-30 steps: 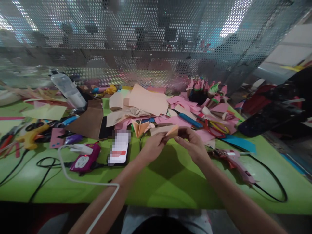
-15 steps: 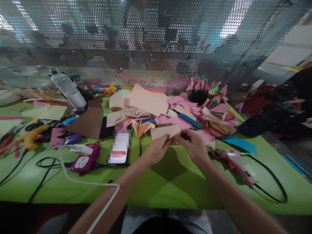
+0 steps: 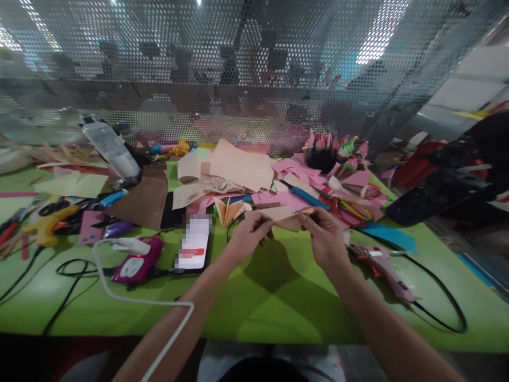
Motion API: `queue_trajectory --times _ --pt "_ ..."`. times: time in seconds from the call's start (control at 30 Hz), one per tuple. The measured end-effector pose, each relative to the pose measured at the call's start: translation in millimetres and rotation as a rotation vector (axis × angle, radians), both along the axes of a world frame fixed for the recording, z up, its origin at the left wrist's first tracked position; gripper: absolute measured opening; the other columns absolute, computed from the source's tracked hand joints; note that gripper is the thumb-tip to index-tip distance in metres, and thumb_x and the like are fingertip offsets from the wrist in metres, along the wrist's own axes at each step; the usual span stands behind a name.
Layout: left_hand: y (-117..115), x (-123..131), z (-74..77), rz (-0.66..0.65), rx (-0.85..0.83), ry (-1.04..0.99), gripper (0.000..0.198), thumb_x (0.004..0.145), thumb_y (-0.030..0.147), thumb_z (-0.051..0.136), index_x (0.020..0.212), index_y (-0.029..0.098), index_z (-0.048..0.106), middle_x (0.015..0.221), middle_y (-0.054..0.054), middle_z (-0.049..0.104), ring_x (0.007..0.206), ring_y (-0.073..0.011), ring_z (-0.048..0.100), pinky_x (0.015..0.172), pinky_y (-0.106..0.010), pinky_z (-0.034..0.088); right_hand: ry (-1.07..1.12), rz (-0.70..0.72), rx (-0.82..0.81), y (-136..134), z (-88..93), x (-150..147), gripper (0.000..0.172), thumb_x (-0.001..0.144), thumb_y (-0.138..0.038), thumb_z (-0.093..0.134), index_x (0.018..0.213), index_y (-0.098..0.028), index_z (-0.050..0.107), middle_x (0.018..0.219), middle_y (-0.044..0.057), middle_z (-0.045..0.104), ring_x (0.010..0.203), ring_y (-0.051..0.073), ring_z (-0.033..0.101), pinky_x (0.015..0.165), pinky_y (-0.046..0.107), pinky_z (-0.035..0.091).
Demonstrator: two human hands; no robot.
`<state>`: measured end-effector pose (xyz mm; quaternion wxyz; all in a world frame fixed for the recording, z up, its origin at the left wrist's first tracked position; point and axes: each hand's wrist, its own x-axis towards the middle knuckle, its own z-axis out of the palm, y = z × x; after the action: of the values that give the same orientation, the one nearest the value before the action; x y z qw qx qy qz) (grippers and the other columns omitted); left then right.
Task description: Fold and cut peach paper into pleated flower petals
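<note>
The paper (image 3: 283, 216) in the grip is pale peach. Under it the table (image 3: 278, 302) is bright green. Right of the grip lies a pink glue gun (image 3: 384, 265) with a black cord (image 3: 433, 317); left of it a magenta box (image 3: 137, 262) and a white cable (image 3: 159, 302). Behind the grip are pink scraps (image 3: 294, 168), a blue cutter (image 3: 308, 197) and red-and-yellow scissors (image 3: 350, 208). The far screen (image 3: 254, 79) is grey with a pattern of small round holes.
</note>
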<state>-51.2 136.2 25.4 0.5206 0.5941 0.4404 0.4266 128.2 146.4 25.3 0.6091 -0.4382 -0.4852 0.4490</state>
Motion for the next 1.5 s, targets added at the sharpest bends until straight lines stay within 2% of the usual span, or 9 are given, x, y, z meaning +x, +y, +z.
queue_trajectory --times 0.4,0.63,0.7,0.77,0.9,1.0,1.1,1.33,1.5 --pt "-1.4 0.0 -2.2 0.117 0.1 -0.038 0.019 0.084 0.036 0.06 0.081 0.017 0.06 0.071 0.0 0.062 0.062 -0.0102 0.056 0.055 -0.021 0.046 0.072 -0.003 0.007 -0.9 -0.6 -0.3 0.023 0.065 -0.042 0.08 0.072 -0.025 0.066 0.072 -0.001 0.061 0.068 0.015 0.051 0.063 0.028 0.042" --pt "-5.9 -0.4 4.5 0.003 0.201 0.222 0.027 0.093 0.037 0.05 0.107 0.02 0.065 0.096 -0.006 0.069 0.079 -0.0161 0.062 0.068 -0.025 0.047 -0.075 0.059 0.052 -3.5 -1.0 0.0 0.019 0.067 -0.04 0.078 0.07 -0.024 0.068 0.068 0.0 0.064 0.067 0.017 0.055 0.064 0.031 0.044" --pt "-7.9 1.9 6.4 -0.063 0.227 0.284 0.027 0.094 0.038 0.048 0.103 0.021 0.067 0.092 -0.004 0.07 0.08 -0.0174 0.063 0.07 -0.026 0.046 -0.128 0.104 0.045 -5.2 -1.5 -1.2 0.016 0.069 -0.038 0.077 0.07 -0.024 0.069 0.068 0.0 0.065 0.067 0.017 0.056 0.065 0.031 0.044" --pt "-8.9 4.2 5.7 -0.063 0.245 0.314 0.026 0.094 0.036 0.047 0.089 0.02 0.067 0.082 -0.003 0.068 0.077 -0.0178 0.061 0.07 -0.026 0.043 -0.146 0.142 0.03 -6.1 -2.3 -2.3 0.015 0.071 -0.037 0.076 0.075 -0.024 0.07 0.072 0.0 0.067 0.069 0.017 0.057 0.066 0.03 0.045" --pt "-8.3 5.9 0.5 0.11 0.224 0.272 0.027 0.095 0.033 0.045 0.073 0.019 0.053 0.072 0.0 0.057 0.07 -0.0147 0.052 0.066 -0.025 0.038 -0.185 0.229 -0.038 -5.1 -4.7 -4.3 0.024 0.075 -0.043 0.071 0.087 -0.023 0.07 0.08 0.002 0.069 0.071 0.017 0.058 0.065 0.029 0.044" --pt "-8.1 5.7 -1.6 0.178 0.21 0.225 0.025 0.095 0.033 0.043 0.074 0.02 0.048 0.071 0.002 0.052 0.068 -0.0129 0.048 0.063 -0.024 0.037 -0.298 0.281 -0.063 -4.8 -6.5 -6.8 0.025 0.073 -0.045 0.072 0.077 -0.021 0.068 0.072 0.001 0.065 0.065 0.016 0.054 0.059 0.028 0.041" --pt "-9.1 6.5 -2.4 0.175 0.222 0.232 0.025 0.096 0.034 0.043 0.075 0.021 0.045 0.068 0.003 0.048 0.065 -0.0124 0.046 0.061 -0.025 0.035 -0.33 0.265 -0.035 -6.7 -6.8 -9.1 0.024 0.074 -0.045 0.07 0.073 -0.021 0.068 0.066 0.0 0.061 0.062 0.015 0.05 0.057 0.028 0.038" --pt "-10.7 9.4 -6.5 0.196 0.268 0.339 0.027 0.096 0.035 0.04 0.073 0.021 0.042 0.065 0.004 0.046 0.06 -0.0124 0.044 0.058 -0.026 0.029 -0.266 0.261 -0.056 -9.9 -5.2 -9.0 0.027 0.074 -0.046 0.071 0.065 -0.02 0.064 0.061 -0.001 0.056 0.062 0.014 0.048 0.058 0.027 0.037" --pt "-10.4 9.3 -7.2 0.204 0.323 0.435 0.021 0.095 0.03 0.04 0.077 0.022 0.045 0.065 0.003 0.048 0.058 -0.0136 0.045 0.058 -0.027 0.029 -0.228 0.277 -0.108 -9.1 -7.5 -11.8 0.033 0.07 -0.051 0.072 0.071 -0.02 0.063 0.066 -0.001 0.056 0.064 0.015 0.048 0.058 0.027 0.038"
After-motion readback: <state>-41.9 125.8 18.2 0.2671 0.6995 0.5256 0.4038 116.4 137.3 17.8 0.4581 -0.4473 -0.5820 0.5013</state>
